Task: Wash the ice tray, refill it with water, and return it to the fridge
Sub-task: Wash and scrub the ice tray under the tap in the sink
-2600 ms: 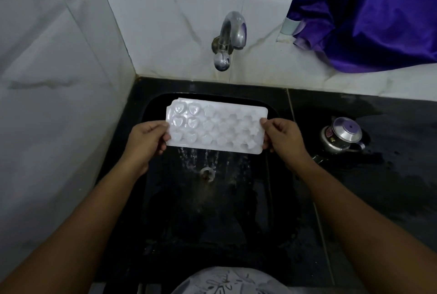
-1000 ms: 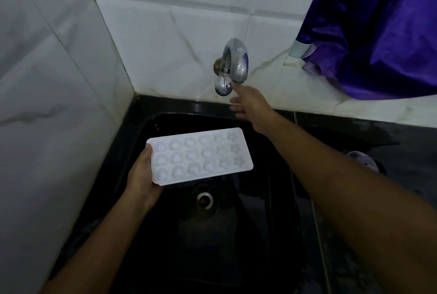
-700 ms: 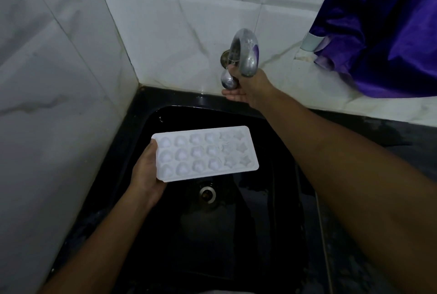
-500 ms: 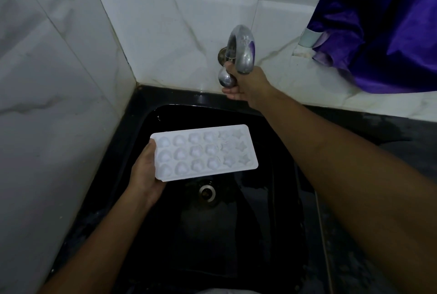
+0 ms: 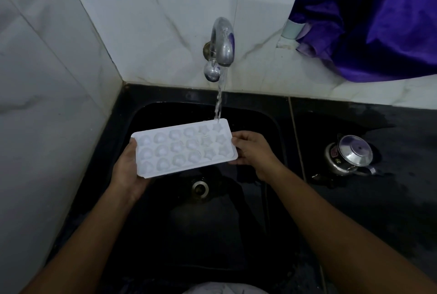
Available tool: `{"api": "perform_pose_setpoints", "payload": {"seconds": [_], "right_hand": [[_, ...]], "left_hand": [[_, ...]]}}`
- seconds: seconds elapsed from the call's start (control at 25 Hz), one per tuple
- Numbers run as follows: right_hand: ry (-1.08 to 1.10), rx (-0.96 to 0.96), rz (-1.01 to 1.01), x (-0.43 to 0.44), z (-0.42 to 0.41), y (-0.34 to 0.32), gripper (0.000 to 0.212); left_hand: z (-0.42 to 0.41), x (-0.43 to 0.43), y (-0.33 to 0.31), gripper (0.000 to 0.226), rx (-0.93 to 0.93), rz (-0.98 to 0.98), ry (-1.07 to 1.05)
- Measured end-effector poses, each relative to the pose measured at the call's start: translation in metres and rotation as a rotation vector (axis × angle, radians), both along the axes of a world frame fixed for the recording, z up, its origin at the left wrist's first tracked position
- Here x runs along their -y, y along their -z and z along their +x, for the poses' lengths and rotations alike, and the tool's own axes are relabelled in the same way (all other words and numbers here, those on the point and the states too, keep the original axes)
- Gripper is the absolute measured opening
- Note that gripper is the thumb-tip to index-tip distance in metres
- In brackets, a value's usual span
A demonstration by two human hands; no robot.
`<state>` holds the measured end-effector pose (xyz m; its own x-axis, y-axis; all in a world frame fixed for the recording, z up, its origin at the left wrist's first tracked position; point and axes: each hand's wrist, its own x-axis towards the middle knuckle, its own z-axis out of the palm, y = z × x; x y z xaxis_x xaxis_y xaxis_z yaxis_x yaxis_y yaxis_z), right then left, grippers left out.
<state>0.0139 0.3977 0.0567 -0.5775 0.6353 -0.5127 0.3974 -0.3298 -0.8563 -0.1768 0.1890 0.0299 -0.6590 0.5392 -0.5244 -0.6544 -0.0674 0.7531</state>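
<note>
— Start at the hands. What is each one doing?

— The left hand (image 5: pixel 128 171) is closed over the left short end of the ice tray (image 5: pixel 183 148), thumb lying on the top rim, fingers wrapped beneath. The right hand (image 5: pixel 251 149) pinches the right short end, fingertips on the rim. So the tray hangs between them, clear of the sink (image 5: pixel 272 126) and above the drain (image 5: pixel 200 187).

— How does its long axis run?

— Left to right, from one hand to the other, cups facing up. The right end sits a little farther back, towards the wall, than the left end.

— And the water?

— The tap (image 5: pixel 222 44) comes out of the back wall above the far edge of the sink. Its stream (image 5: pixel 218 102) falls onto the far right corner of the tray, at the star cup nearest the right hand. The cups by the left hand lie well away from the stream.

— So what does the next move turn on?

— I judge it turns on that offset. The water meets only the right end, so filling the rest calls for sliding the tray rightward along its own length, both hands keeping it level so filled cups do not spill.

— Anything else nearby?

— A small metal kettle (image 5: pixel 350 158) stands on the wet black tabletop (image 5: pixel 390 199) to the right of the sink, well apart from the tray. A purple cloth (image 5: pixel 378 15) hangs over the wall at the far right corner.
</note>
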Motion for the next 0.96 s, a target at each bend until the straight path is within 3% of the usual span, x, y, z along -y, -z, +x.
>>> {"api": "perform_pose_setpoints", "payload": {"seconds": [0.32,0.96], "right_hand": [[0.006,-0.059,0.039,0.005,-0.007,-0.012,0.020],[0.223,-0.076,0.023,-0.016,0.055,-0.009,0.018]], "left_hand": [[-0.011,0.005,-0.008,0.061,0.047,0.061,-0.001],[0.018,-0.057,-0.012,0.066,0.123,0.055,0.106]]}}
